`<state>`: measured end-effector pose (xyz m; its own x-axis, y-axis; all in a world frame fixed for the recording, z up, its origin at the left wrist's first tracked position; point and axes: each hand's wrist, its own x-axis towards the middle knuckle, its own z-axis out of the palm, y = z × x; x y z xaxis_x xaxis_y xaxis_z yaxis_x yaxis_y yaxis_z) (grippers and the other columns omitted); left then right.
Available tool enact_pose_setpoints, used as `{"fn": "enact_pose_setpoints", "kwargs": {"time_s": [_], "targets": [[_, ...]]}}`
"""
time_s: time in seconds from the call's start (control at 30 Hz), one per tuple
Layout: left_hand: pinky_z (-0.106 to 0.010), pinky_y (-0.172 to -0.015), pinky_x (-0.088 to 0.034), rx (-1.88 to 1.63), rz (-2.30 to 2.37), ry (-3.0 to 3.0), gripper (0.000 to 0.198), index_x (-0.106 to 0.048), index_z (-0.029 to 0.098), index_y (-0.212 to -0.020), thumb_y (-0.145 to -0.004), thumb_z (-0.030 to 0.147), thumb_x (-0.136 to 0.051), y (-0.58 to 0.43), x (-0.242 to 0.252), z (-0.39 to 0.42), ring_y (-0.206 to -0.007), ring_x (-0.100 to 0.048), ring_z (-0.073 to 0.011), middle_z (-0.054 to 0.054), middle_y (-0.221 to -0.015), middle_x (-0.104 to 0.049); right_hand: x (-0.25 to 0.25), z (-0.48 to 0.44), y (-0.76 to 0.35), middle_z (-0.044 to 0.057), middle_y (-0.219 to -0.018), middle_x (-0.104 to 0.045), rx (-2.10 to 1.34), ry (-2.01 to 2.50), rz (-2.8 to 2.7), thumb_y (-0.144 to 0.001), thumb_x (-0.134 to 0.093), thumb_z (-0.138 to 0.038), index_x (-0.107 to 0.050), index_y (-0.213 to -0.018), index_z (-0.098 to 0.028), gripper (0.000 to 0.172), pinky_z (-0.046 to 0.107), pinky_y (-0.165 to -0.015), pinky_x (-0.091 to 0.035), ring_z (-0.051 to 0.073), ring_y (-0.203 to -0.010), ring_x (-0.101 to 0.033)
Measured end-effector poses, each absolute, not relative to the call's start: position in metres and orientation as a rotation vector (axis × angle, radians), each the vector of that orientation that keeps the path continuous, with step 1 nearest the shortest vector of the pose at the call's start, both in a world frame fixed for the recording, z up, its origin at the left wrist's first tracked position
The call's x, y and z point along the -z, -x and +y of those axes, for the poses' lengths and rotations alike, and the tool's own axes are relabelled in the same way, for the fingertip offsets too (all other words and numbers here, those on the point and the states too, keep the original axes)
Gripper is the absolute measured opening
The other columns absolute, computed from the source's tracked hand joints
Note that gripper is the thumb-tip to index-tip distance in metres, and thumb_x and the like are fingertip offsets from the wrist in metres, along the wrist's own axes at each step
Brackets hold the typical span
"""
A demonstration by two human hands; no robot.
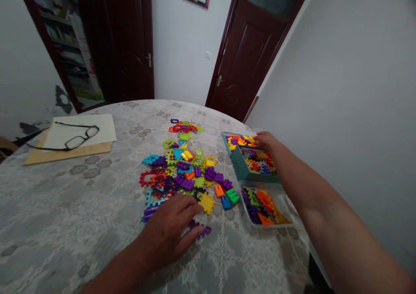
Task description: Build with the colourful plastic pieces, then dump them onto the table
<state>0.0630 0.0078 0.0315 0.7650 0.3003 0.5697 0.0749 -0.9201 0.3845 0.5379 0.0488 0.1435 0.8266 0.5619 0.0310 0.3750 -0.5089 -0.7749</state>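
With right forearm (331, 224) nearest in head view, put right hand (268, 140) to far teal tray (226, 144), could not make out fingertips or tell grip | held left hand (170, 227) at central piece pile (186, 183), thumb and fingers apart about purple piece (207, 230), could not confirm contact | had clear box (268, 226) nearer, likely for easy reach

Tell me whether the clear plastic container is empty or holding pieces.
Holding pieces: orange, purple and green pieces show inside the clear plastic container.
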Motion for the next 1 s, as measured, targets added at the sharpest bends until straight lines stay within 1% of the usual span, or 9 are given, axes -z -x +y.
{"fn": "enact_pose_setpoints", "kwargs": {"time_s": [0.13,0.3,0.43,0.53,0.6,0.63,0.77,0.87,1.0], "targets": [[-0.045,-0.093,-0.059,-0.871,0.252,-2.627,0.029,-0.066,0.021,-0.126,-0.099,0.032,-0.066,-0.066,-0.028,0.004,-0.108,-0.068,-0.0282,-0.014,-0.12,-0.071,-0.139,0.046,-0.54,0.006,-0.081,-0.07,-0.246,2.156,-0.641,-0.086,-0.078,-0.016,-0.063,-0.129,-0.006,0.046,0.024,-0.061,-0.058,0.013,-0.062,-0.067],[-0.052,-0.105,-0.055,-0.645,0.159,-2.684,0.049,-0.063,0.025,-0.138,-0.092,0.034,-0.075,-0.069,-0.026,-0.004,-0.126,-0.064,-0.0326,-0.015,-0.137,-0.067,-0.143,0.019,-0.508,0.006,-0.091,-0.074,-0.249,2.1,-0.779,-0.089,-0.068,-0.013,-0.072,-0.119,-0.011,0.031,0.022,-0.07,-0.059,0.012,-0.073,-0.07],[-0.06,-0.122,-0.04,-0.455,0.075,-2.776,0.058,-0.061,0.032,-0.145,-0.091,0.038,-0.079,-0.074,-0.021,-0.011,-0.149,-0.048,-0.0381,-0.011,-0.156,-0.057,-0.149,-0.03,-0.447,0.005,-0.089,-0.076,-0.255,2.122,-1.334,-0.093,-0.064,-0.021,-0.077,-0.115,-0.015,0.027,0.027,-0.076,-0.059,0.015,-0.076,-0.071],[-0.062,-0.127,-0.031,-0.379,0.104,-2.827,0.051,-0.063,0.033,-0.143,-0.095,0.043,-0.075,-0.078,-0.016,-0.013,-0.153,-0.043,-0.0392,-0.008,-0.156,-0.058,-0.143,-0.076,-0.385,0.009,-0.11,-0.079,-0.15,2.119,-1.809,-0.099,-0.059,-0.026,-0.075,-0.126,-0.019,0.032,0.035,-0.093,-0.058,0.02,-0.097,-0.074],[-0.062,-0.127,-0.03,-0.359,0.144,-2.854,0.045,-0.065,0.033,-0.14,-0.097,0.045,-0.072,-0.081,-0.015,-0.013,-0.153,-0.043,-0.0397,-0.008,-0.153,-0.059,-0.13,-0.101,-0.344,0.015,-0.137,-0.07,-0.127,2.155,-2.051,-0.101,-0.059,-0.025,-0.071,-0.133,-0.019,0.035,0.039,-0.106,-0.053,0.025,-0.12,-0.07],[-0.063,-0.126,-0.03,-0.355,0.166,-2.865,0.041,-0.066,0.032,-0.138,-0.099,0.045,-0.07,-0.081,-0.015,-0.013,-0.152,-0.043,-0.04,-0.008,-0.152,-0.06,-0.122,-0.109,-0.326,0.018,-0.146,-0.064,-0.104,2.239,-2.082,-0.102,-0.057,-0.023,-0.067,-0.138,-0.018,0.038,0.04,-0.108,-0.053,0.026,-0.124,-0.068],[-0.063,-0.123,-0.033,-0.402,0.254,-2.895,0.027,-0.072,0.027,-0.124,-0.099,0.035,-0.071,-0.082,-0.016,-0.009,-0.147,-0.048,-0.039,-0.01,-0.142,-0.065,-0.091,-0.114,-0.278,0.028,-0.158,-0.048,-0.145,2.65,-2.026,-0.106,-0.047,-0.019,-0.054,-0.15,-0.015,0.045,0.041,-0.094,-0.059,0.028,-0.11,-0.075],[-0.061,-0.122,-0.036,-0.492,0.313,-2.908,0.015,-0.073,0.022,-0.11,-0.096,0.027,-0.072,-0.081,-0.016,-0.006,-0.142,-0.052,-0.0363,-0.011,-0.131,-0.068,-0.078,-0.105,-0.263,0.033,-0.155,-0.048,-0.179,2.872,-1.893,-0.106,-0.042,-0.016,-0.051,-0.151,-0.014,0.046,0.041,-0.086,-0.061,0.028,-0.103,-0.077],[-0.06,-0.121,-0.038,-0.627,0.375,-2.892,0.009,-0.072,0.019,-0.102,-0.094,0.018,-0.068,-0.08,-0.017,-0.001,-0.133,-0.055,-0.0334,-0.013,-0.12,-0.069,-0.071,-0.1,-0.258,0.03,-0.148,-0.053,-0.115,2.889,-1.833,-0.106,-0.037,-0.011,-0.053,-0.146,-0.016,0.044,0.038,-0.085,-0.06,0.026,-0.102,-0.076]]}}
